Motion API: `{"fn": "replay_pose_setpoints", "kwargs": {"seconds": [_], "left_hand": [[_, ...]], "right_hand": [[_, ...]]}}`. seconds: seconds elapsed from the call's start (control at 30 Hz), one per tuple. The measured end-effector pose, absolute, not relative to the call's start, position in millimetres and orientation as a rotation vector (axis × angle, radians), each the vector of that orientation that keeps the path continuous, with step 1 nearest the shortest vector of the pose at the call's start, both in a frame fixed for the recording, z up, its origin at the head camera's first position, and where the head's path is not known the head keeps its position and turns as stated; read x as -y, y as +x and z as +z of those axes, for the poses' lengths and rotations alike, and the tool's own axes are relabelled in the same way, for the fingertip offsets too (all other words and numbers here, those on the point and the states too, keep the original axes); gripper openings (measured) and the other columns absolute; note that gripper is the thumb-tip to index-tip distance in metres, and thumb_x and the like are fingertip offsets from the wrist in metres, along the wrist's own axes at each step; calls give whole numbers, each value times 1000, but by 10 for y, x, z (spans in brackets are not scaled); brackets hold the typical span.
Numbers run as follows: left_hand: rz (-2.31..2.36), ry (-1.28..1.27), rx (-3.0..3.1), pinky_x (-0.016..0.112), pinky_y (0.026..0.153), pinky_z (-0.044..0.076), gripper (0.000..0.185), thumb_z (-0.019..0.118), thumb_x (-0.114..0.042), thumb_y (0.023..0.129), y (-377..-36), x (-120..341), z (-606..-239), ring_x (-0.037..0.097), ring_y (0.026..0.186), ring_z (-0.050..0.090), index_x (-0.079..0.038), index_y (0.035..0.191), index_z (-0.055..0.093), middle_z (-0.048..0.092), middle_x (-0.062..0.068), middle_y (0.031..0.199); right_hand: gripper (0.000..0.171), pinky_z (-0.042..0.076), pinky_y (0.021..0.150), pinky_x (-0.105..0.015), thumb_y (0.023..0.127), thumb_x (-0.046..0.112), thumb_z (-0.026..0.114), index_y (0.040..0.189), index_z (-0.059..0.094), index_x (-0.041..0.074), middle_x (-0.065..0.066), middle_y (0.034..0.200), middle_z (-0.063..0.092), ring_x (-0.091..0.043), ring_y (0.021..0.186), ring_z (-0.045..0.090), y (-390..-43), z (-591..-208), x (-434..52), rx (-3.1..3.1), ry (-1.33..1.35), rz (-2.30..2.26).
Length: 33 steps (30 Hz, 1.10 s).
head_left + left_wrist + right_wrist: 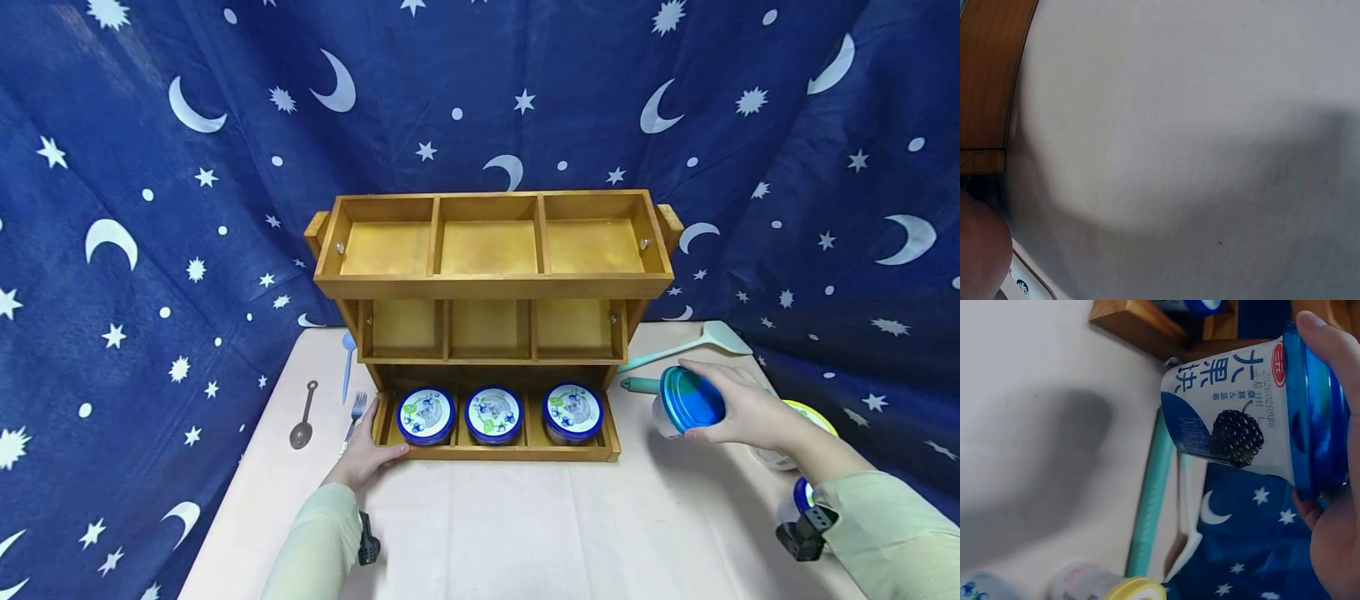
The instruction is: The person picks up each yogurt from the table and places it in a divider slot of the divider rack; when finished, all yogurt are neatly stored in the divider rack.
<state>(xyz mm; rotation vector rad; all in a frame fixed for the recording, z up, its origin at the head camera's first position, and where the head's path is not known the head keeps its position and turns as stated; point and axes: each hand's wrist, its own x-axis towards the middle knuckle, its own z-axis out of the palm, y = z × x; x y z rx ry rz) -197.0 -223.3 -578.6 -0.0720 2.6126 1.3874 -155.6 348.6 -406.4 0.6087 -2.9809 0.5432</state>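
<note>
My right hand (738,406) grips a yogurt cup by its shiny blue lid (692,402), to the right of the tiered wooden rack and above the table. In the right wrist view the yogurt cup (1229,409) lies tilted, a blackberry printed on its white and blue side. My left hand (366,450) touches the lower left front corner of the wooden rack (495,287), thumb along the front edge and fingers along the side. Three blue-rimmed tubs (492,414) sit one per compartment in the rack's bottom tier. The upper two tiers hold nothing.
Left of the rack lie a grey spoon (302,433), a blue spoon (347,367) and a fork (358,406). A pale green spatula (716,337) and a green-handled tool (640,385) lie at right. A yellow-lidded tub (810,414) and a blue-lidded tub (802,493) stand near my right forearm.
</note>
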Motion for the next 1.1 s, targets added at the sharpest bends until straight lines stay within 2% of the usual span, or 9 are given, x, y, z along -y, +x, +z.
{"fn": "replay_pose_setpoints", "kwargs": {"seconds": [0.23, 0.57, 0.7, 0.77, 0.8, 0.87, 0.93, 1.03, 1.1], "left_hand": [[1400, -71, -2600, 57, 109, 12, 115, 83, -36, 68, -1988, 2249, -5825, 41, 137, 14, -19, 152, 7, 15, 23, 152], [1396, -93, -2581, 59, 108, 11, 116, 82, -39, 68, -1988, 2246, -5824, 42, 138, 14, -20, 152, 5, 13, 22, 153], [1396, -97, -2575, 59, 108, 12, 116, 82, -40, 67, -1987, 2248, -5827, 42, 138, 13, -20, 152, 6, 13, 22, 153], [1405, -96, -2570, 58, 108, 12, 116, 83, -40, 67, -1986, 2248, -5825, 41, 138, 13, -20, 152, 6, 13, 22, 153], [1406, -94, -2570, 58, 108, 12, 116, 83, -40, 67, -1987, 2249, -5825, 41, 138, 13, -20, 152, 6, 13, 22, 153], [1403, -94, -2573, 59, 108, 12, 116, 83, -40, 67, -1985, 2252, -5823, 41, 138, 14, -20, 152, 6, 13, 22, 152], [1400, -95, -2575, 59, 108, 12, 116, 82, -40, 68, -1985, 2249, -5819, 41, 137, 14, -20, 152, 6, 13, 23, 152], [1390, -101, -2579, 59, 108, 12, 116, 82, -41, 68, -1981, 2246, -5811, 42, 137, 14, -20, 152, 5, 13, 23, 152], [1390, -111, -2573, 59, 108, 12, 116, 82, -41, 68, -1979, 2240, -5804, 41, 138, 14, -21, 152, 5, 13, 22, 152]], "right_hand": [[102, 44, 75, -63, 58, 41, 88, 142, 37, 17, -18, 132, 42, -39, 111, 40, -1560, -3871, -3410, 2884, 714, 525], [108, 41, 76, -70, 63, 35, 87, 142, 21, 1, -30, 129, 32, -50, 107, 37, -1448, -3553, -3313, 2971, 448, 740], [106, 40, 76, -71, 61, 27, 88, 140, 21, 2, -28, 131, 30, -49, 106, 38, -1414, -3483, -3257, 2871, 473, 788], [106, 46, 82, -61, 57, 21, 90, 139, 25, 4, -23, 133, 31, -45, 107, 39, -1408, -3461, -3221, 2789, 534, 780], [106, 49, 86, -50, 55, 18, 91, 138, 27, 5, -21, 134, 31, -42, 108, 39, -1403, -3447, -3199, 2751, 563, 773], [107, 44, 92, -26, 50, 14, 92, 138, 31, 6, -18, 135, 32, -37, 111, 39, -1406, -3427, -3158, 2667, 636, 760], [108, 32, 88, -7, 45, 10, 93, 136, 35, 4, -17, 136, 33, -28, 116, 37, -1412, -3408, -3114, 2585, 695, 750], [108, 25, 89, -4, 42, 9, 93, 135, 37, 2, -18, 138, 33, -17, 122, 34, -1429, -3392, -3037, 2505, 759, 741], [105, 33, 94, -12, 47, 19, 94, 134, 38, 3, -18, 139, 32, -18, 123, 34, -1439, -3392, -2979, 2481, 766, 727]]}}
